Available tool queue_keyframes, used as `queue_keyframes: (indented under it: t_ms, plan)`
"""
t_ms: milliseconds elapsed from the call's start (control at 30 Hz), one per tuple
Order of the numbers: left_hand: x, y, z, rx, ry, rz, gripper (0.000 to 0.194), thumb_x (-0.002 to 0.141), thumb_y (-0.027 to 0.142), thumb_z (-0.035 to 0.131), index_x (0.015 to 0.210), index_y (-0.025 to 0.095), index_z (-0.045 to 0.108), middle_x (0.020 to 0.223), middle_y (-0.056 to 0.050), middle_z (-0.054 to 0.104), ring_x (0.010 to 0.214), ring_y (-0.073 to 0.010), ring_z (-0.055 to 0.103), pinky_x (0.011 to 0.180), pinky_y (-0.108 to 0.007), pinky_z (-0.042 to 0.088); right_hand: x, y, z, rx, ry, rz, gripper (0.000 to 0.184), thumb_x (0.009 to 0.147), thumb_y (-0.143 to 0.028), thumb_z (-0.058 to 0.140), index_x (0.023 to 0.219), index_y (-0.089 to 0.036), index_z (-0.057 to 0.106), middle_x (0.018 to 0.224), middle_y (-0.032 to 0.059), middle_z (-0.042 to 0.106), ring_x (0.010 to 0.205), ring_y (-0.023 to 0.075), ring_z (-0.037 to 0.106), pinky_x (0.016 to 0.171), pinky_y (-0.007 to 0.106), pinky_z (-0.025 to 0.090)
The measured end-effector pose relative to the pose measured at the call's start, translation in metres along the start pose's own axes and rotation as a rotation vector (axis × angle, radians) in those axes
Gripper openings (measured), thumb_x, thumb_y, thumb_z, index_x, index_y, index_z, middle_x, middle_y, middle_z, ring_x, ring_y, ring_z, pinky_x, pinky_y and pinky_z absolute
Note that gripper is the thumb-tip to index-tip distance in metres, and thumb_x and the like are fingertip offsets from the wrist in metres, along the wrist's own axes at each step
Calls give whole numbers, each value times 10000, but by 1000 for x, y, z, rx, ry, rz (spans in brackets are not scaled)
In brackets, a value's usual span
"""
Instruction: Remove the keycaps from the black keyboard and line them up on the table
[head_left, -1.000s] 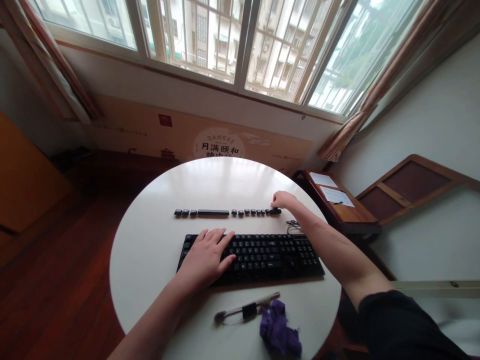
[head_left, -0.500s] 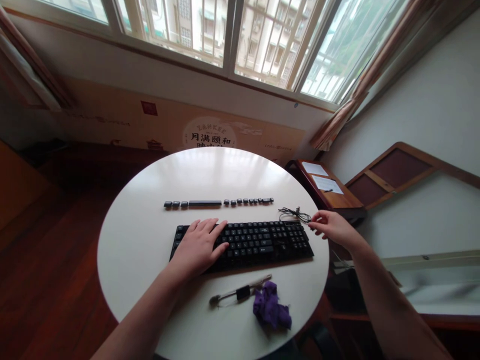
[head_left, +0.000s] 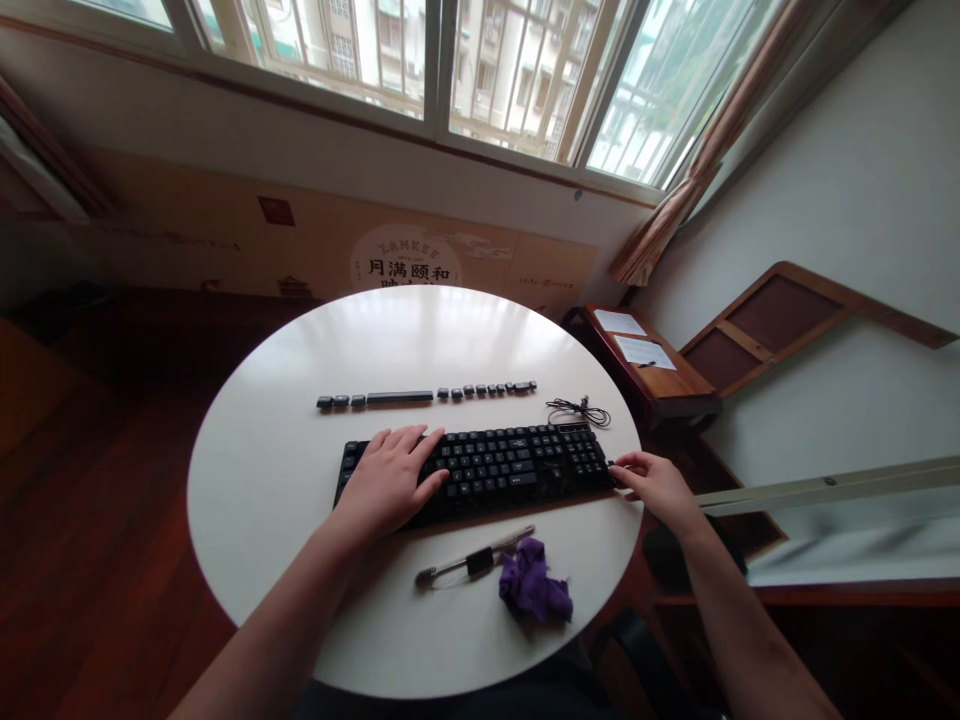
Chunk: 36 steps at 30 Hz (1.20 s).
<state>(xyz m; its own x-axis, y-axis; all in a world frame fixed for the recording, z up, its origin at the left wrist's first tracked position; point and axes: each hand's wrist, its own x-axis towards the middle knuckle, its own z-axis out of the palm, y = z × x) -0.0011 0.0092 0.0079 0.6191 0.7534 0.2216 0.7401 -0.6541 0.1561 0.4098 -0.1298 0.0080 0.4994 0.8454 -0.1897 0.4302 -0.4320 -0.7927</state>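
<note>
A black keyboard (head_left: 487,475) lies across the white round table, and its lower rows show gaps without keycaps. My left hand (head_left: 390,478) rests flat over its left part with the fingers spread. At the keyboard's right end, my right hand (head_left: 654,488) has thumb and fingers pinched together. Something small and dark seems to be at those fingertips, too small to make out. Behind the keyboard runs a row of loose keycaps (head_left: 480,391), with the long space bar (head_left: 400,398) among them. A coiled cable (head_left: 581,411) sits near the keyboard's back right corner.
On the near side of the table (head_left: 255,480) lie a slim tool with a bristled end (head_left: 480,561) and a crumpled purple cloth (head_left: 534,583). Beyond the right edge stands a small wooden desk (head_left: 664,380) with papers. Windows line the far wall.
My right hand has come down from beside the cable to the keyboard's right end, lower along its side. My left hand stays on the keyboard. The whole view has shifted slightly.
</note>
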Motion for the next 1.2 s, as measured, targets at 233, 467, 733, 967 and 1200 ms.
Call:
queue_keyframes:
  t_ms: [233,467,733,967,1200]
  plan:
    - [0,1,0,-21,4,-1,574,943,544,434,1434,248,478,1412,-92,548,1286,-302,482,1120,-469,269,-12,-21,9,-442,126,-137,191,816,-389,668,846,-221,753,806,49,754,754,219,708,621,271,502]
    - [-3,0,-1,-33,9,-8,571,942,541,456,1428,244,482,1411,-105,547,1287,-303,482,1120,-482,279,-35,-19,23,-766,183,-238,303,943,-426,514,953,-258,766,1022,57,760,895,251,705,711,303,488]
    - [-8,7,-18,-57,28,-21,564,944,498,498,1437,225,477,1478,-122,481,1360,-300,425,1155,-491,273,-44,34,32,-585,290,-467,464,947,-530,436,1171,-229,709,1266,73,660,1136,290,623,929,419,509]
    - [-8,-85,-78,68,161,-349,483,935,386,507,1362,163,547,1389,-143,564,1269,-309,517,1081,-468,388,-40,53,42,-441,353,-658,522,959,-551,435,1219,-162,668,1239,125,666,1138,311,625,1038,481,447]
    - [-6,-164,-57,-69,-59,-367,451,880,318,545,1309,188,597,1312,-105,626,1154,-269,605,987,-376,466,-35,66,40,-441,364,-738,507,965,-529,447,1239,-161,662,1268,129,650,1138,323,628,1031,494,453]
